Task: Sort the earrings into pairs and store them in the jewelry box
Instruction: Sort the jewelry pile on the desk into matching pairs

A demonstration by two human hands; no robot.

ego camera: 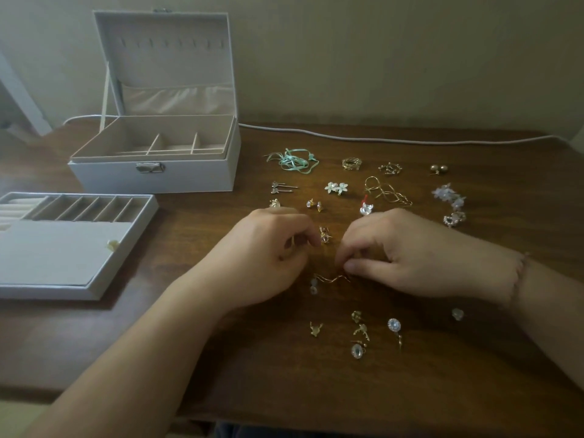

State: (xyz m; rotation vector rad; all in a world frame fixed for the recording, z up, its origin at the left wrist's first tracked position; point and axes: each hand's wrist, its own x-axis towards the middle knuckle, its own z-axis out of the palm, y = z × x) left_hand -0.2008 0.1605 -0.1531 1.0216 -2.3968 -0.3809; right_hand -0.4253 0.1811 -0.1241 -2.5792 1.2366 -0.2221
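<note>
Wood table [284, 390], beige wall bkgd, L hand [268, 248] curled, R hand [395, 254] pinching gold earring [331, 277].

My left grip [268, 245] and right grip [388, 251] sit mid-counter, fingers curled, tips nearly meeting, forearms angling in from the near edge.

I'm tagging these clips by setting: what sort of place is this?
Probably a room at home: a wooden table against a plain wall, an open white jewelry box, and a white cable along the table's back edge.
</note>
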